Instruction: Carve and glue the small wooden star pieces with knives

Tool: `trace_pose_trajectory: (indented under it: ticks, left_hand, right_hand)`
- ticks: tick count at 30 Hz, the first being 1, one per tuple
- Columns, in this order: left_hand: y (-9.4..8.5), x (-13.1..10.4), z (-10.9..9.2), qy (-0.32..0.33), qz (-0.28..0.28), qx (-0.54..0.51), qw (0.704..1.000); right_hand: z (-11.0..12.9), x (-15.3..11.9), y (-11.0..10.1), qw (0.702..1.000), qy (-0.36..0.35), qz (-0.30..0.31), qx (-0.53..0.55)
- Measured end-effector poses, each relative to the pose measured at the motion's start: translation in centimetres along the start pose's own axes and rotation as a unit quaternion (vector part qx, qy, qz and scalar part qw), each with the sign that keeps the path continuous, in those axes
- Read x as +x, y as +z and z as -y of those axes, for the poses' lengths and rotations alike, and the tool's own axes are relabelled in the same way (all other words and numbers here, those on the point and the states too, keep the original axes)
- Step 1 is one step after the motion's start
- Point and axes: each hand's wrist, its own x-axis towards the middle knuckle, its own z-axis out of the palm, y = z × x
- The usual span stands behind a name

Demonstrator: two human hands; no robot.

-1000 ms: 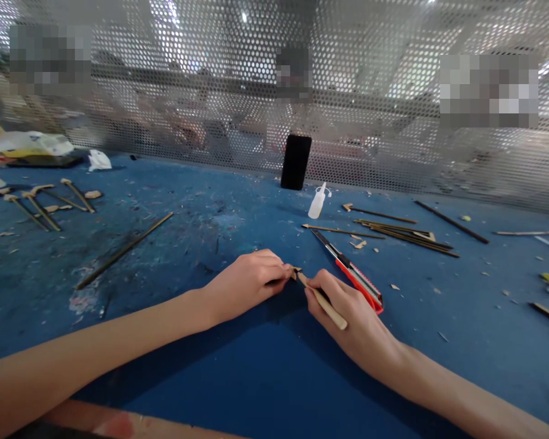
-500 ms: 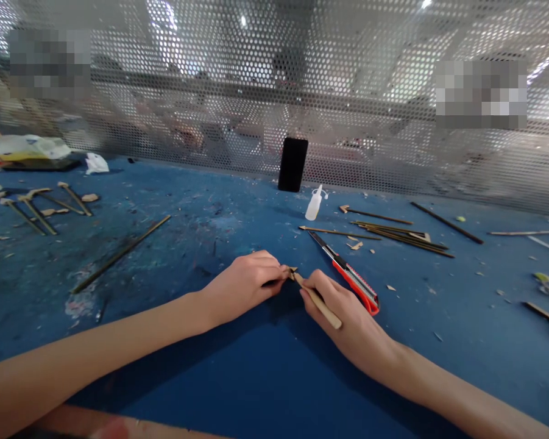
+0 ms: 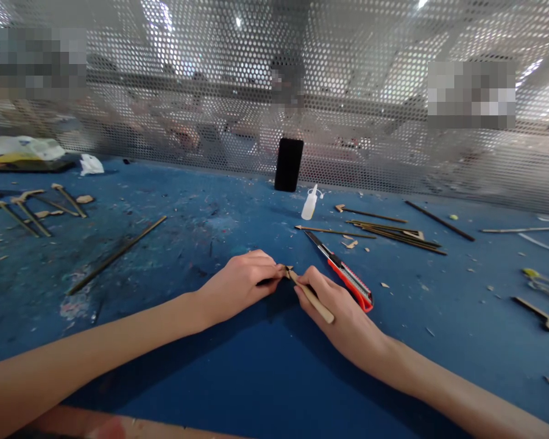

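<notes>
My left hand (image 3: 244,283) pinches a small pale wooden piece (image 3: 287,271) between thumb and fingertips, near the middle of the blue table. Closed around a light wooden stick or handle (image 3: 318,306) is my right hand (image 3: 336,305); the narrow tip of the stick meets the small piece. What lies under the left fingertips is hidden. A red and black utility knife (image 3: 350,277) lies just beyond my right hand, its blade pointing away to the left. Behind it, a thin pointed stick (image 3: 333,231) rests on the table.
A white glue bottle (image 3: 309,204) and an upright black phone (image 3: 289,164) stand near the perforated metal screen (image 3: 187,110). Several dark sticks (image 3: 397,235) lie at the right, a longer one (image 3: 119,255) at the left. Wooden hammer-shaped pieces (image 3: 30,213) sit far left.
The whole view has shifted slightly, so most things appear a little further left. Both hands keep their holds, with the stick tip still at the small piece.
</notes>
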Motion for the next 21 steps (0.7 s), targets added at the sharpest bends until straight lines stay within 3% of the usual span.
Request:
trace_pose_trajectory:
  ticks: [21]
  left_hand:
    - [0.36, -0.11, -0.23, -0.014, -0.003, 0.016, 1.000]
  right_hand:
    - [-0.55, 0.23, 0.18, 0.999, -0.002, -0.016, 0.040]
